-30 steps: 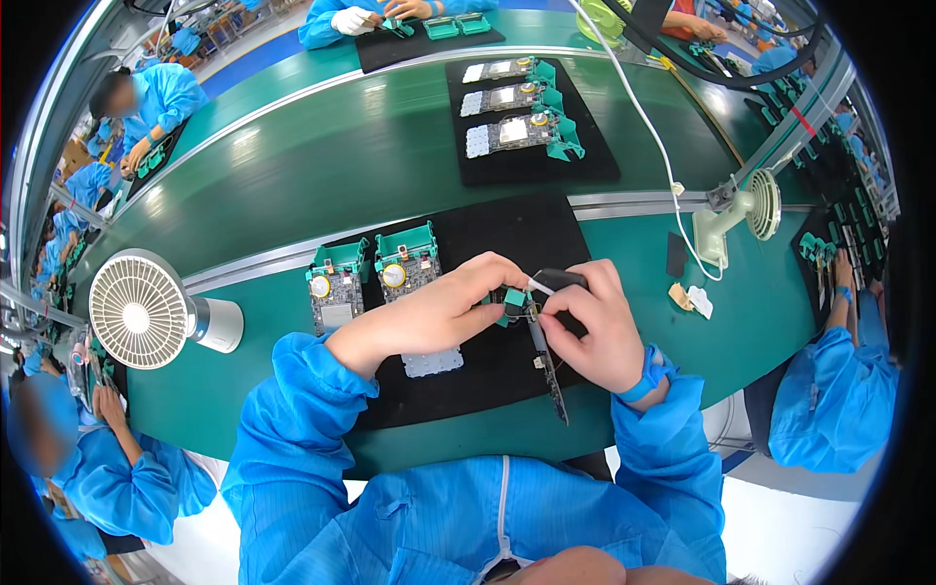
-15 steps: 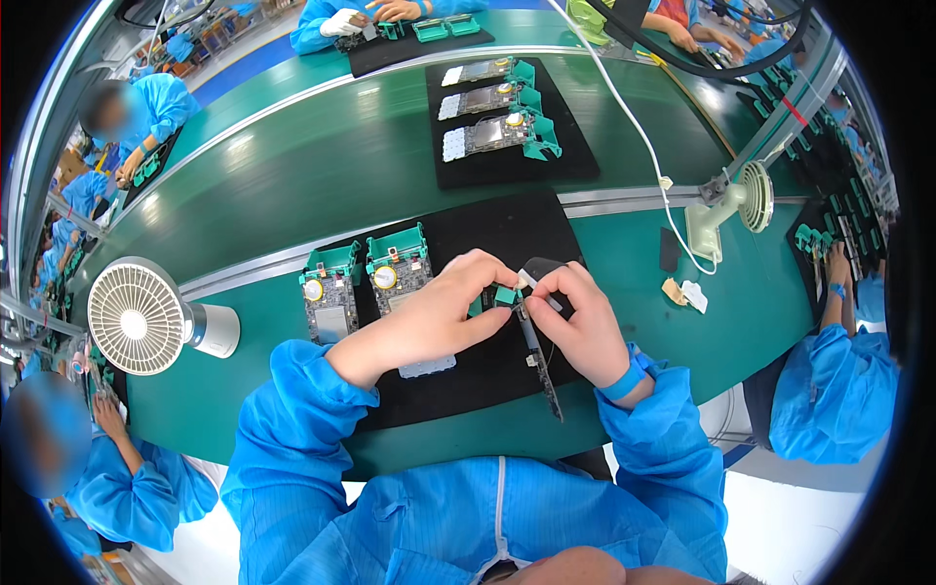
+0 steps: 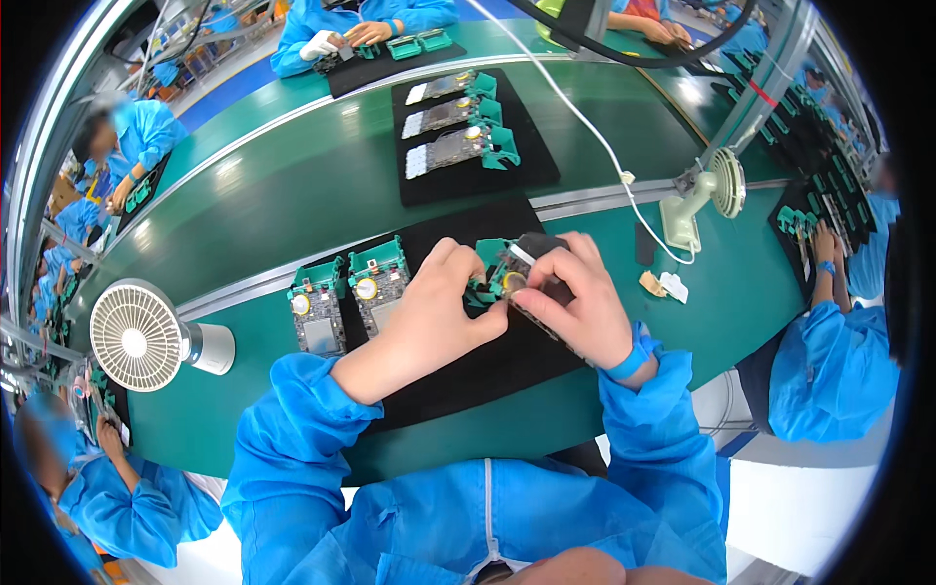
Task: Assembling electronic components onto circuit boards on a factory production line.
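Note:
Both my hands meet over a black mat (image 3: 487, 375) on the green bench. My left hand (image 3: 434, 317) grips the left side of a small green-framed circuit board (image 3: 499, 276) with a round gold part. My right hand (image 3: 575, 302) pinches the same board from the right, and a thin dark tool lies under its palm. Two more green-framed boards (image 3: 353, 297) lie side by side on the mat just left of my left hand.
A white desk fan (image 3: 146, 336) stands at the left, another small fan (image 3: 712, 195) at the right with a white cable running up. A second black mat (image 3: 478, 146) with several boards lies beyond the rail. Other people in blue coats work all around.
My hands have closed in together on the small board and lifted it slightly toward the mat's far edge. The dark tool has tucked further under my right hand.

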Available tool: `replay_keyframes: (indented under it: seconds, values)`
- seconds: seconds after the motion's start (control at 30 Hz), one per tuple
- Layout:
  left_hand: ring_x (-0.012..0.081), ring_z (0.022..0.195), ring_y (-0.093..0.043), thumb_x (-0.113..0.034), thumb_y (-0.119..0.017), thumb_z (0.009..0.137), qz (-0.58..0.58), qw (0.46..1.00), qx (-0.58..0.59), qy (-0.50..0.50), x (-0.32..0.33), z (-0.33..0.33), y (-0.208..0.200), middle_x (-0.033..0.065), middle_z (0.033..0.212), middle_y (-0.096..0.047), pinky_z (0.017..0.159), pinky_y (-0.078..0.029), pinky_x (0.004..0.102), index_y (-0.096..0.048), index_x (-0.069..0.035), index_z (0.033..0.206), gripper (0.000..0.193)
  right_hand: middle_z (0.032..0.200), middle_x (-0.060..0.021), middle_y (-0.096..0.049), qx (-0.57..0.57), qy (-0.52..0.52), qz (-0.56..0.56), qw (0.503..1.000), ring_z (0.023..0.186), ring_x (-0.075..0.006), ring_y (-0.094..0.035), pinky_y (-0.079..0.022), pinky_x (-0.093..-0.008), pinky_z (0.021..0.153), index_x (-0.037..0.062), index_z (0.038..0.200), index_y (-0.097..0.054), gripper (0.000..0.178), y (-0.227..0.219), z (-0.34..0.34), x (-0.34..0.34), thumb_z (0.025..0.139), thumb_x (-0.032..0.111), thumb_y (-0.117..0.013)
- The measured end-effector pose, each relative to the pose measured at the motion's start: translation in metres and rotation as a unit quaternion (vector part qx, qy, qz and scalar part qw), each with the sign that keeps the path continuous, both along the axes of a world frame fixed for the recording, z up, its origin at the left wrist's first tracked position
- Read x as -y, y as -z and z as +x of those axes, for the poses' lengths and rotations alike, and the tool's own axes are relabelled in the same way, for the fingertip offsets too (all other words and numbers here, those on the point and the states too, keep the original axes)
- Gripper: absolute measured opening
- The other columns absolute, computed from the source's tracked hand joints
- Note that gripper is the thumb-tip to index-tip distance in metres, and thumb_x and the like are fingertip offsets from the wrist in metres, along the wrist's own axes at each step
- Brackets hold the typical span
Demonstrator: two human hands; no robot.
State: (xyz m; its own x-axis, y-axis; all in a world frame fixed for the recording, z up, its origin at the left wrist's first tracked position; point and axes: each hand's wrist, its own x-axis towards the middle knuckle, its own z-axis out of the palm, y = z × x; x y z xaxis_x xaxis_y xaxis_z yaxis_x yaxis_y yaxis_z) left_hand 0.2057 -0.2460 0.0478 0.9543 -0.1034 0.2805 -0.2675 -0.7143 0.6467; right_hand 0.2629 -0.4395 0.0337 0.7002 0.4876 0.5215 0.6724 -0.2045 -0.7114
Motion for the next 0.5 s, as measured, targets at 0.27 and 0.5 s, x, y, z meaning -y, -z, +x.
replay_keyframes:
  seconds: [0.27,0.5]
  values:
    - [0.0357,0.087,-0.053,-0.012,-0.072,0.072,0.102,0.992,-0.040,0.070,-0.010,-0.019,0.026,0.0162,0.097,-0.044,0.074,-0.047,0.0403,-0.046,-0.001,0.088,0.033,0.077,-0.0145,-0.054,0.046,0.214,-0.276,0.936,0.079,-0.0340,-0.055,-0.045,-0.0439,0.068,0.0040,0.078,-0.066,0.039,0.050,0.042,0.031,0.086,0.042,-0.066]
    - [0.0356,0.085,-0.051,-0.011,-0.072,0.071,0.121,0.988,-0.069,0.066,-0.023,-0.033,0.016,0.0166,0.096,-0.044,0.072,-0.047,0.0401,-0.046,-0.001,0.087,0.033,0.079,-0.0159,-0.052,-0.018,0.131,-0.244,0.961,0.077,-0.0350,-0.053,-0.043,-0.0444,0.067,0.0013,0.077,-0.065,0.040,0.052,0.038,0.031,0.088,0.040,-0.065]
